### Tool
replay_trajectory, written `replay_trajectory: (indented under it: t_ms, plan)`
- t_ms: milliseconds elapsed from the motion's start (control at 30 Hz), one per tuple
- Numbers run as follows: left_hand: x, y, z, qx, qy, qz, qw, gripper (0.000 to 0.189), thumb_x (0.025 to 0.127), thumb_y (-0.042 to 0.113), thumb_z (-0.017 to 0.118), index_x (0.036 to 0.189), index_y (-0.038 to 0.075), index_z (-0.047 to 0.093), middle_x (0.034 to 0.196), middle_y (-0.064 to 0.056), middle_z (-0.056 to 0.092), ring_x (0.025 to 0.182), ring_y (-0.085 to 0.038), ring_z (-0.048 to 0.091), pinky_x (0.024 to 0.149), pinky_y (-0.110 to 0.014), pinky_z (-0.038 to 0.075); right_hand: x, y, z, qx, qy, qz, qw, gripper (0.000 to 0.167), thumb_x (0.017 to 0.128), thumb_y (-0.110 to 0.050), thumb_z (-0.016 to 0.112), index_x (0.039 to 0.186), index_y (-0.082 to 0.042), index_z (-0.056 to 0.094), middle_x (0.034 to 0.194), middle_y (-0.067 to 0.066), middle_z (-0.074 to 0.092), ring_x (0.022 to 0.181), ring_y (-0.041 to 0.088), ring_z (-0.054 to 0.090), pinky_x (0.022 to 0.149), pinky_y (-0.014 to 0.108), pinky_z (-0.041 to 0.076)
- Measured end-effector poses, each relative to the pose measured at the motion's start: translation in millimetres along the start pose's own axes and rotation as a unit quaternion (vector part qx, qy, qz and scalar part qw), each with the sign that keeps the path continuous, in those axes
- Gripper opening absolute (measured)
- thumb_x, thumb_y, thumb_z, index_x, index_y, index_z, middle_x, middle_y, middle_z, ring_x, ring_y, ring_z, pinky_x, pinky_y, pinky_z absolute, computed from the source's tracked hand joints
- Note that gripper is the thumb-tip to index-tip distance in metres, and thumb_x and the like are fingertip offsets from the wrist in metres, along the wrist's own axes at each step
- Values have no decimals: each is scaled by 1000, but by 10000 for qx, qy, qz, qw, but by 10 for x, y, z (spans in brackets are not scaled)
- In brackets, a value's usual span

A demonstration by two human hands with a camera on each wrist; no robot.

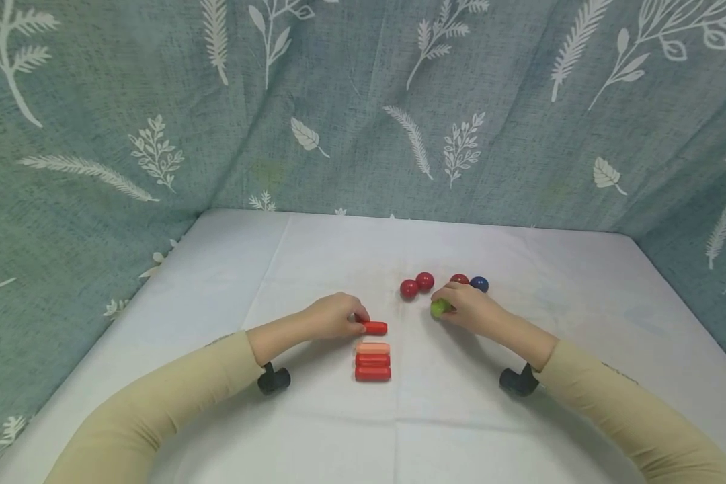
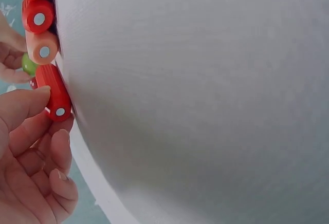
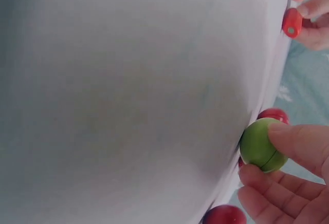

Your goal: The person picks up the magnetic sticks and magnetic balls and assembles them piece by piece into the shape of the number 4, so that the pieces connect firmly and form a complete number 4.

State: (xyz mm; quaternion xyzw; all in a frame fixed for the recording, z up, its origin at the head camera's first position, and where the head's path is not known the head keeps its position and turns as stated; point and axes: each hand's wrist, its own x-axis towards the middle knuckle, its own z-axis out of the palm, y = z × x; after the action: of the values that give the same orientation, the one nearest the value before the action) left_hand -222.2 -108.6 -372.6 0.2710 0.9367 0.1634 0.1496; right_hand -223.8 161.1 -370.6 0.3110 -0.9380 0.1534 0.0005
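Observation:
My left hand (image 1: 335,316) pinches a ridged red cylinder (image 1: 375,328) between thumb and fingers, low over the white cloth. The left wrist view shows a pale round dot on the end of this cylinder (image 2: 60,112). Just nearer to me lie a peach cylinder (image 1: 372,348) and two red cylinders (image 1: 372,366), side by side in a row. On the right, my right hand (image 1: 472,308) holds a green ball (image 1: 439,308) with thumb and fingertips. A thin dark slit runs across the ball (image 3: 263,144) in the right wrist view.
Beyond the hands sit two red balls (image 1: 409,290) close together. A third red ball (image 1: 459,278), partly hidden by my right hand, is beside a blue ball (image 1: 479,284). White cloth (image 1: 314,430) covers the table; a green leaf-patterned curtain (image 1: 351,168) hangs behind it.

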Motion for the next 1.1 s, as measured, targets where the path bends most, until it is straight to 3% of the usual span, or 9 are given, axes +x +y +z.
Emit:
replay_trajectory:
  t_ms: [200, 767, 1100]
  plan:
    - [46, 18, -28, 11, -17, -18, 10000, 16, 82, 15, 67, 98, 11, 70, 91, 2, 66, 85, -12, 55, 80, -30, 47, 29, -69, 21, 69, -109, -24, 9999, 32, 73, -7, 75, 104, -5, 66, 99, 8, 66, 91, 21, 60, 77, 30, 52]
    - [160, 35, -31, -16, 28, -43, 10000, 15, 82, 14, 67, 96, 11, 70, 89, 3, 66, 81, -11, 54, 79, -31, 47, 131, -294, 72, 398, -483, -94, 9980, 32, 77, -10, 72, 108, -4, 65, 94, 4, 66, 76, 11, 56, 70, 22, 50]
    - [178, 43, -53, -207, 147, -75, 9997, 17, 83, 16, 67, 98, 12, 70, 92, 3, 66, 87, -11, 57, 81, -31, 47, 200, -341, 102, 790, -600, 151, 9949, 34, 77, -10, 72, 109, -3, 64, 94, 4, 67, 74, 9, 55, 69, 20, 50]
